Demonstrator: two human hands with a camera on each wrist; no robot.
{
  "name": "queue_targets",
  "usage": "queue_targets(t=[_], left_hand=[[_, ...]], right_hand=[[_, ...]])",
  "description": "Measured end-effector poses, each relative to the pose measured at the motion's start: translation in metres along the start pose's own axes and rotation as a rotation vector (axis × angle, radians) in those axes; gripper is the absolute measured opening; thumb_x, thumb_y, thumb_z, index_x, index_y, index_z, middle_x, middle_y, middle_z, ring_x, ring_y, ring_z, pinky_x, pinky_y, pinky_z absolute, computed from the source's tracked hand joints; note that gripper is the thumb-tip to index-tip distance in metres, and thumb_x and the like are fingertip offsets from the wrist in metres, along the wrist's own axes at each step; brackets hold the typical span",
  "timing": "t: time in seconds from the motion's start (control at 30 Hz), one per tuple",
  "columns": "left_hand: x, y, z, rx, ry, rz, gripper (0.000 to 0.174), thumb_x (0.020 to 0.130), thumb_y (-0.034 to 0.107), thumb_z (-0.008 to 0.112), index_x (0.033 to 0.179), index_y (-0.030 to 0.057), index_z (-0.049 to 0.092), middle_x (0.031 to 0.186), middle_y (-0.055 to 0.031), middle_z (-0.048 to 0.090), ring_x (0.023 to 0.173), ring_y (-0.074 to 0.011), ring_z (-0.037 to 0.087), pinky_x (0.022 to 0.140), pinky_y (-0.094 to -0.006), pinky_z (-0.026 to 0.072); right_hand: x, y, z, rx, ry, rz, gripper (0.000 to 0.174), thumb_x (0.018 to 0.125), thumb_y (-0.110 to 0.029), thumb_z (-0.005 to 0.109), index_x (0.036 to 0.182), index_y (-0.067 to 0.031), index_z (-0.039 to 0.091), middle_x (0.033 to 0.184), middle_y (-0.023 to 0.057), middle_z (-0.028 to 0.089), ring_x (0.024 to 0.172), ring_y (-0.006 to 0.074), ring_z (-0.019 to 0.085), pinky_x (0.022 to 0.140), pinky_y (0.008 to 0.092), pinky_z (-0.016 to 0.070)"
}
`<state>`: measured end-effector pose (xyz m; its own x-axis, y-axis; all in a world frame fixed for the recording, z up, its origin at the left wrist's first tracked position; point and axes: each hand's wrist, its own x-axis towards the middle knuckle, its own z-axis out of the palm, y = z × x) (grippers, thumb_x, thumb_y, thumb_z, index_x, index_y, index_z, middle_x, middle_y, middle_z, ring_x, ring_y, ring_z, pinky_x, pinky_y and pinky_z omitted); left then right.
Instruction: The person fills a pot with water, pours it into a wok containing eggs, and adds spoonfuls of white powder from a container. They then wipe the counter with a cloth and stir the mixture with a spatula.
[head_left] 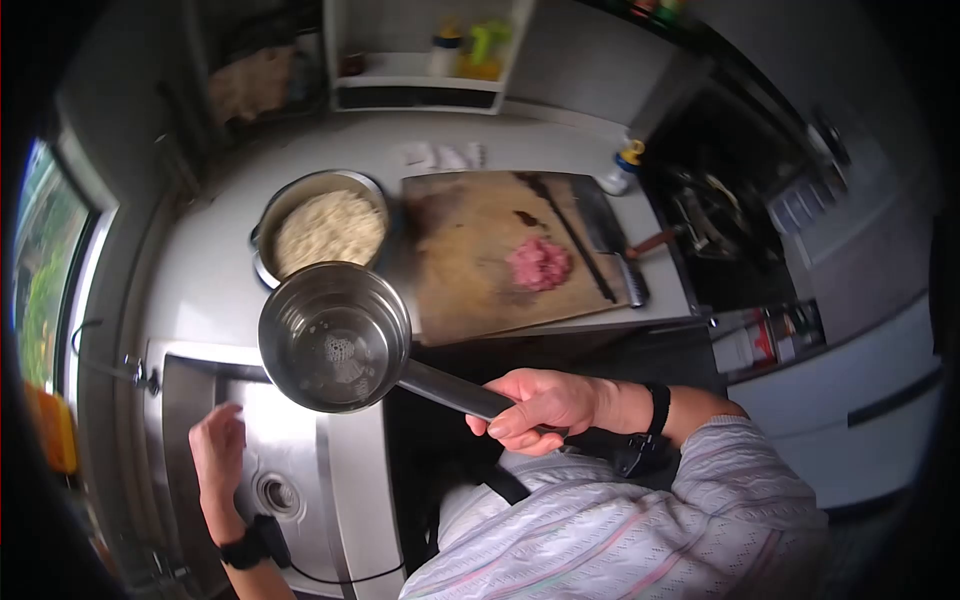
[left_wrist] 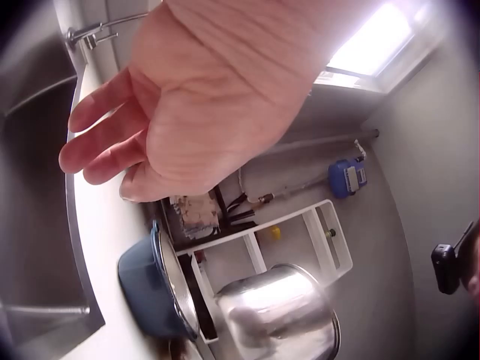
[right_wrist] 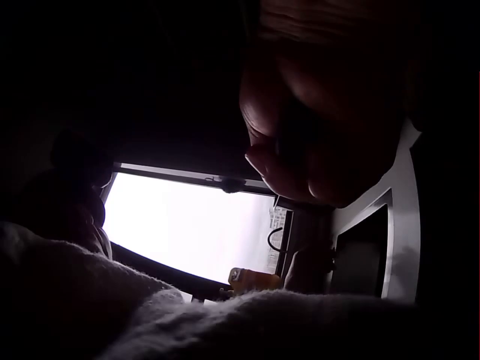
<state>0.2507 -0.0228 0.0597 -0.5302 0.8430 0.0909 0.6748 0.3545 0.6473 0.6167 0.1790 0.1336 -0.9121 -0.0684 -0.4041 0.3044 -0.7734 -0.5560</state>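
Note:
My right hand [head_left: 540, 408] grips the long dark handle of a steel saucepan [head_left: 335, 335], held up in front of my body. Bubbles and a shallow clear liquid show at the pan's bottom. The pan's shiny outer wall [left_wrist: 277, 315] shows in the left wrist view. Over the sink [head_left: 285, 440], left of the pan, my left hand [head_left: 217, 445] holds nothing, its fingers loosely bent. Just behind the pan stands a blue-sided pot [left_wrist: 146, 289] filled with pale, lumpy dough [head_left: 330, 232]. The right wrist view is very dark around the right hand [right_wrist: 322, 135].
A wooden cutting board [head_left: 460, 250] bears pink minced meat [head_left: 540, 264] and a cleaver [head_left: 603, 225] at its right side. A yellow-capped bottle [head_left: 622, 170] stands behind it. The stove [head_left: 720, 220] is at right, the faucet [head_left: 142, 374] by the window at left.

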Motion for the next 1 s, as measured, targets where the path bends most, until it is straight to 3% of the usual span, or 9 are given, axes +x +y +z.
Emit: queue_targets(t=[0.07,0.23,0.27,0.37,0.47,0.63,0.83,1.0], left_hand=[[-0.005,0.009,0.019,-0.059,-0.025,0.045,0.018,0.074,-0.003,0.052,0.089,-0.0025,0.062,0.059,-0.0107,0.055,0.047,-0.0133,0.055,0.045,-0.0262,0.0409],[-0.02,0.074,0.068,-0.063,-0.14,-0.048,0.017,0.075,-0.004,0.053,0.09,-0.0037,0.062,0.062,-0.0078,0.059,0.047,-0.0104,0.056,0.045,-0.0229,0.0413],[-0.021,0.09,0.081,-0.091,-0.163,-0.066,0.018,0.075,-0.005,0.053,0.091,-0.004,0.062,0.062,-0.0071,0.06,0.049,-0.0099,0.057,0.045,-0.0226,0.0418],[-0.023,0.141,0.127,-0.153,-0.251,-0.048,0.021,0.074,-0.008,0.054,0.093,-0.0038,0.062,0.063,-0.0064,0.059,0.051,-0.0096,0.057,0.048,-0.0222,0.0431],[-0.03,0.181,0.181,-0.3,-0.362,-0.011,0.024,0.074,-0.012,0.052,0.094,-0.0042,0.061,0.068,-0.0049,0.058,0.057,-0.0087,0.057,0.051,-0.021,0.0443],[-0.044,0.251,0.253,-0.343,-0.478,0.075,0.021,0.074,-0.01,0.053,0.092,-0.0042,0.061,0.066,-0.0044,0.056,0.057,-0.0089,0.057,0.051,-0.0208,0.0456],[-0.05,0.284,0.296,-0.339,-0.547,0.062,0.019,0.072,-0.01,0.053,0.088,-0.0041,0.062,0.064,-0.0054,0.056,0.055,-0.0096,0.056,0.051,-0.0207,0.0452],[-0.024,0.296,0.324,-0.224,-0.597,0.202,0.017,0.073,-0.002,0.057,0.088,0.0008,0.064,0.065,-0.0087,0.059,0.054,-0.0144,0.059,0.051,-0.0235,0.0455]], right_hand=[[-0.038,-0.003,-0.002,-0.012,0.09,-0.096,0.015,0.088,-0.01,0.054,0.098,-0.0002,0.048,0.056,0.0003,0.042,0.037,0.0061,0.039,0.035,0.0202,0.0296],[-0.143,-0.002,-0.016,0.075,0.297,-0.319,0.016,0.087,-0.006,0.052,0.099,0.0028,0.046,0.056,-0.0002,0.04,0.037,0.005,0.037,0.034,0.0188,0.0273],[-0.167,0.0,-0.029,0.084,0.238,-0.383,0.017,0.089,-0.006,0.048,0.104,0.0012,0.047,0.06,0.0021,0.045,0.038,0.0059,0.04,0.035,0.0189,0.0317],[-0.24,-0.003,-0.044,0.085,0.3,-0.567,0.016,0.089,-0.005,0.045,0.103,0.0011,0.048,0.058,0.0012,0.043,0.038,0.006,0.037,0.035,0.0189,0.0293],[-0.314,-0.007,-0.063,0.063,0.479,-0.676,0.017,0.088,-0.004,0.044,0.103,0.0007,0.05,0.056,0.001,0.042,0.038,0.0063,0.037,0.033,0.0203,0.0282],[-0.422,-0.01,-0.111,-0.016,0.758,-0.794,0.015,0.09,-0.008,0.042,0.101,-0.0001,0.05,0.057,0.0,0.042,0.038,0.0068,0.034,0.034,0.0218,0.0278],[-0.515,-0.016,-0.175,-0.045,1.033,-0.832,0.011,0.09,-0.011,0.049,0.091,-0.0028,0.055,0.058,-0.0012,0.045,0.039,0.005,0.038,0.034,0.0213,0.0299],[-0.558,-0.023,-0.21,-0.067,1.235,-0.803,0.009,0.087,-0.013,0.053,0.086,-0.0033,0.055,0.056,-0.002,0.045,0.041,0.0051,0.038,0.034,0.0208,0.0293]])
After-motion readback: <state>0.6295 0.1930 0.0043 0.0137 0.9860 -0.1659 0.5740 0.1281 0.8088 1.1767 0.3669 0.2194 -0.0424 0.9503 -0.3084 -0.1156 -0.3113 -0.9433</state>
